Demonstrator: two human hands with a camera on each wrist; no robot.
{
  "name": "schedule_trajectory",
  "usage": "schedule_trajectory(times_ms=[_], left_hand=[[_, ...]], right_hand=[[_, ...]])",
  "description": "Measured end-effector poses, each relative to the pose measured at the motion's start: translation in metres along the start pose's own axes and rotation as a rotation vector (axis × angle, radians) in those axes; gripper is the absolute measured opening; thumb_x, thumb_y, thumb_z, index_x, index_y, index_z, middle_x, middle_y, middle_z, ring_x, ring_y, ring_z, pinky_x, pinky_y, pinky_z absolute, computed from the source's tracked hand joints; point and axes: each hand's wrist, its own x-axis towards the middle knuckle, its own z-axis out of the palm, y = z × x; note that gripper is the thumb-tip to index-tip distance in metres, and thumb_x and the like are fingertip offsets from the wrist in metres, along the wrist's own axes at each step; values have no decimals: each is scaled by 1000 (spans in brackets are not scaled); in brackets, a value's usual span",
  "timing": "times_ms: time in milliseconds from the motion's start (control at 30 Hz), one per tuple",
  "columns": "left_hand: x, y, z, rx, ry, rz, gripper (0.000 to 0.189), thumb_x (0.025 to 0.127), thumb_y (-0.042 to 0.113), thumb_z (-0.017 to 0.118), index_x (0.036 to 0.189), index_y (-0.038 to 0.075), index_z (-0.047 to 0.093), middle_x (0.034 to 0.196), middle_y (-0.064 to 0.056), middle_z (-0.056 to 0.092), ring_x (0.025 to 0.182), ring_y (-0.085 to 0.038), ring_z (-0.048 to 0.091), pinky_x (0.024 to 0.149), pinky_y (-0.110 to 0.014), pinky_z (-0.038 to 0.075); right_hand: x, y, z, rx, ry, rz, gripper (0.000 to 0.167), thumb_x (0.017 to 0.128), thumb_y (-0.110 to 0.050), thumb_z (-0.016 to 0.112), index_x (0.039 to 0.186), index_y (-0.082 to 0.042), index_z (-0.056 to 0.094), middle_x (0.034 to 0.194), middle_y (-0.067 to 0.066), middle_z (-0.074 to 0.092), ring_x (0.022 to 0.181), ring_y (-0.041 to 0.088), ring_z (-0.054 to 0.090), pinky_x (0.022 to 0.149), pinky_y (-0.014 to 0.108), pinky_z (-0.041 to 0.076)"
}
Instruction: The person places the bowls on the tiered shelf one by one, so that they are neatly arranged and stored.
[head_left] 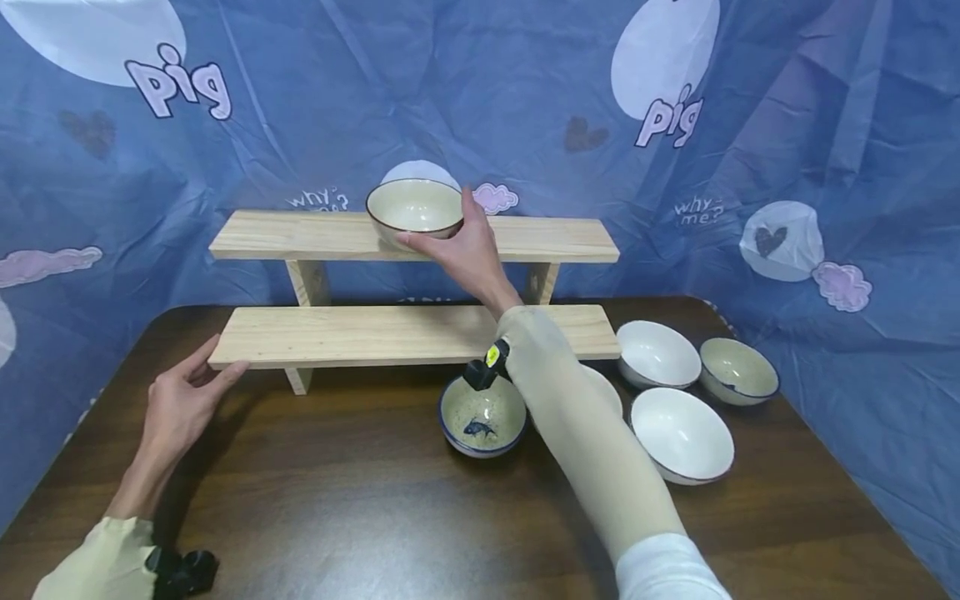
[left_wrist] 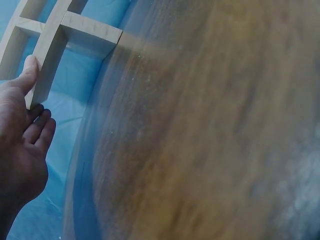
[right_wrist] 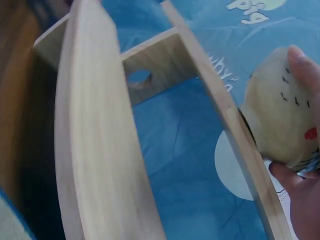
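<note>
A cream bowl with a dark rim (head_left: pixel 415 207) stands at the upper board (head_left: pixel 300 236) of a two-tier wooden shelf. My right hand (head_left: pixel 472 250) grips the bowl's right side, thumb at the near side and fingers round the far side. In the right wrist view, the bowl's outside (right_wrist: pixel 280 110) shows small dark strokes and a red mark, its foot right at the board's edge. My left hand (head_left: pixel 180 404) holds the left end of the lower board (head_left: pixel 405 335). Its thumb lies along the board (left_wrist: pixel 45 65) and the other fingers are beneath, in the left wrist view.
On the brown table (head_left: pixel 337 508), a bowl with a blue fish (head_left: pixel 480 417) sits before the shelf. Two white bowls (head_left: pixel 658 354) and a beige bowl (head_left: pixel 738 371) stand to the right. Another white bowl (head_left: pixel 603 392) is partly behind my right sleeve. A blue printed cloth (head_left: pixel 480 100) hangs behind.
</note>
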Motion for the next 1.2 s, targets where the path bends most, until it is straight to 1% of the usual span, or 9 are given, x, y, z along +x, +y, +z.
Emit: schedule_trajectory(times_ms=[200, 300, 433, 567, 733, 933, 1033, 1133, 1200], left_hand=[[-1, 1, -1, 5, 8, 5, 74, 100, 42, 70, 157, 4, 43, 138, -31, 56, 121, -51, 58, 70, -6, 36], [-1, 2, -1, 5, 12, 13, 73, 100, 41, 70, 156, 3, 44, 137, -31, 57, 121, -52, 58, 70, -6, 36], [-1, 3, -1, 2, 14, 21, 72, 100, 41, 70, 156, 3, 44, 137, -32, 57, 120, -52, 58, 70, -5, 36], [0, 4, -1, 2, 16, 20, 73, 100, 41, 70, 156, 3, 44, 137, -33, 56, 121, -52, 58, 69, -5, 36], [0, 3, 0, -2, 11, 7, 73, 100, 42, 70, 157, 5, 44, 138, -32, 56, 122, -51, 57, 70, -5, 36], [-1, 2, 1, -2, 11, 0, 72, 100, 42, 70, 157, 6, 44, 138, -31, 57, 122, -50, 57, 69, -4, 37], [-1, 2, 1, 0, 21, 9, 71, 99, 40, 71, 156, 5, 45, 136, -30, 58, 121, -49, 58, 70, -3, 37], [-1, 1, 2, 0, 24, 12, 71, 99, 40, 71, 155, 5, 46, 136, -30, 58, 121, -49, 58, 70, -2, 37], [-1, 1, 2, -1, 25, 13, 71, 99, 41, 71, 155, 5, 46, 136, -30, 58, 121, -44, 59, 70, -2, 37]], right_hand=[[3, -4, 2, 11, -57, 39, 128, 83, -43, 87, 166, -7, -3, 169, 17, 18, 148, 19, 28, 116, 26, 26], [3, -6, 0, -14, -78, 54, 129, 84, -45, 86, 166, -9, -7, 169, 17, 16, 150, 20, 25, 117, 27, 23], [-2, -11, -3, -87, -105, 74, 132, 83, -44, 87, 166, -12, -11, 171, 16, 6, 154, 25, 16, 120, 36, 23], [-9, -15, -6, -181, -112, 57, 132, 84, -46, 85, 165, -15, -13, 172, 16, -1, 156, 30, 6, 121, 44, 21], [-19, -18, -14, -207, -95, 1, 126, 86, -47, 83, 167, -17, -9, 171, 14, 4, 155, 33, 11, 120, 49, 24], [-40, -15, -34, -200, -100, -29, 116, 88, -45, 81, 168, -15, 2, 170, 14, 10, 155, 25, 12, 120, 50, 23], [-54, -11, -47, -198, -111, -26, 113, 89, -46, 79, 168, -15, 4, 170, 13, 11, 155, 23, 14, 120, 49, 24], [-69, -7, -62, -176, -112, -35, 111, 90, -43, 79, 168, -15, 5, 169, 14, 13, 153, 29, 21, 117, 48, 30], [-79, -4, -73, -160, -110, -50, 108, 91, -39, 79, 168, -14, 6, 168, 16, 15, 150, 34, 26, 115, 49, 34]])
